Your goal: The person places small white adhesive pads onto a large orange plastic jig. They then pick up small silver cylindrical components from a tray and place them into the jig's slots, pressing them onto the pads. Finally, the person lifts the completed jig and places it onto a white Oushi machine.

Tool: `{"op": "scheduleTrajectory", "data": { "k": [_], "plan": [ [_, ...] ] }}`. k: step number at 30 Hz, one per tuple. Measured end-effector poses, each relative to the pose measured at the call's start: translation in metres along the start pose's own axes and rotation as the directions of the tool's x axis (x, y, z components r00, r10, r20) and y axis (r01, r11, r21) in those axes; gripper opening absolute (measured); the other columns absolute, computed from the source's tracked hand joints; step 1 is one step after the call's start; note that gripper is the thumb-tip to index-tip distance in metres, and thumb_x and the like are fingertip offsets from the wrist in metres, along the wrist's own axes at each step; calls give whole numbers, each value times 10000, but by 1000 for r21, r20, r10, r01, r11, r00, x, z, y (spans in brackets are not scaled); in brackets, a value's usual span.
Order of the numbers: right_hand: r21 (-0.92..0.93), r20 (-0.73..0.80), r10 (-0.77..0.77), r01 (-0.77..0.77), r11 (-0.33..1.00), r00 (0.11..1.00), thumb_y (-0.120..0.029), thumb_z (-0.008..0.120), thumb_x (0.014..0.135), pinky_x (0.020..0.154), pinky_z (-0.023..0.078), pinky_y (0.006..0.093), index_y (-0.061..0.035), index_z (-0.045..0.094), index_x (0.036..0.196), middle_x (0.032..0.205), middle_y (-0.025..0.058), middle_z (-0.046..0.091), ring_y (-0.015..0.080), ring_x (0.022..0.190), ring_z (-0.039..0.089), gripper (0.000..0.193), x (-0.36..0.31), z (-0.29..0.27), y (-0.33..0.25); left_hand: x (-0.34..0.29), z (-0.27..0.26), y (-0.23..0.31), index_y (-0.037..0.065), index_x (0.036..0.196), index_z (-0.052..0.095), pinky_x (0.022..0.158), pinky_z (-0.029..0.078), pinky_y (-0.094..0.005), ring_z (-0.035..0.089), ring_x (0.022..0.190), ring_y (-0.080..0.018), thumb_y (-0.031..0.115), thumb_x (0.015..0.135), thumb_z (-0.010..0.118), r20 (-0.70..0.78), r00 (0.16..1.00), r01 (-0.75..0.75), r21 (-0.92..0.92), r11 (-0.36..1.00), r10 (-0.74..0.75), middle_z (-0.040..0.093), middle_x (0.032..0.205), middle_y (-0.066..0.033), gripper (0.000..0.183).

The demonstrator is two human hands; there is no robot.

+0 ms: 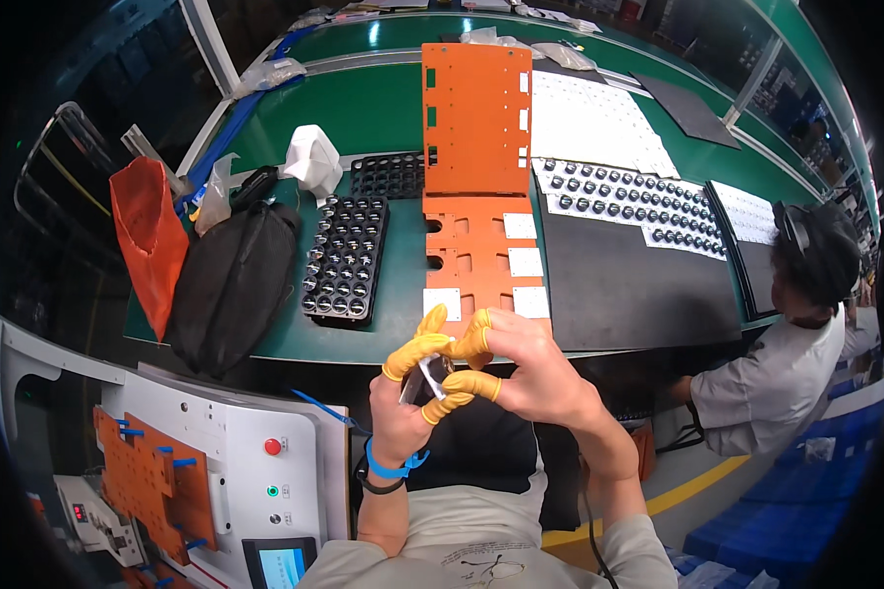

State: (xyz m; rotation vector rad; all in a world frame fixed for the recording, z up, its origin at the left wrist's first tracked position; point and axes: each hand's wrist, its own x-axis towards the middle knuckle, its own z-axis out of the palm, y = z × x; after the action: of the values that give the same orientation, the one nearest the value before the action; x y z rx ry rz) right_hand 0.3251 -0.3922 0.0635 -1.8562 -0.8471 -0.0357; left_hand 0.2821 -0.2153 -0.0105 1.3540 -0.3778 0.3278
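Close to my body, in front of the green table's edge, both hands hold a small silvery-white part (426, 379) with a dark middle. My left hand (395, 404) grips it from the left, its fingers in yellow finger cots. On the other side my right hand (532, 371) pinches it with yellow-capped fingertips. The fingers cover much of the part, so its exact kind cannot be made out. Just beyond my hands lies an orange fixture (471, 234) carrying several white square plates (525, 262). Its hinged orange panel (476, 118) reaches away from me.
A black tray (370, 312) of round black parts stands left of the fixture, beside a black bag (236, 285) and a white bottle (314, 162). White sheets (599, 118) with rows of black knobs lie right on dark mats (629, 285). A co-worker (786, 363) sits right; a machine panel (226, 432) stands left.
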Motion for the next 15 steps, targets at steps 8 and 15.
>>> {"op": "scheduleTrajectory", "data": {
  "k": [8, 15],
  "plan": [
    [29, 70, 153, -155, 987, 986, -114, 794, 827, 661, 469, 398, 15, 664, 978, 838, 124, 601, 290, 759, 593, 237, 4, -1, -3, 2, 1, -5, 41, 1323, 574, 909, 551, -322, 676, 1087, -198, 193, 795, 868, -8, 1000, -9, 30, 1000, 9, 544, 1455, -222, 623],
    [-157, 109, 85, -68, 985, 990, -100, 769, 825, 700, 479, 431, 18, 655, 959, 933, 145, 628, 342, 857, 616, 212, 1, -4, -3, 0, -4, -8, 48, 1304, 585, 868, 557, -292, 680, 1045, -164, 240, 803, 863, 43, 999, 4, 204, 979, -13, 565, 1451, -173, 605]
  ]
}}
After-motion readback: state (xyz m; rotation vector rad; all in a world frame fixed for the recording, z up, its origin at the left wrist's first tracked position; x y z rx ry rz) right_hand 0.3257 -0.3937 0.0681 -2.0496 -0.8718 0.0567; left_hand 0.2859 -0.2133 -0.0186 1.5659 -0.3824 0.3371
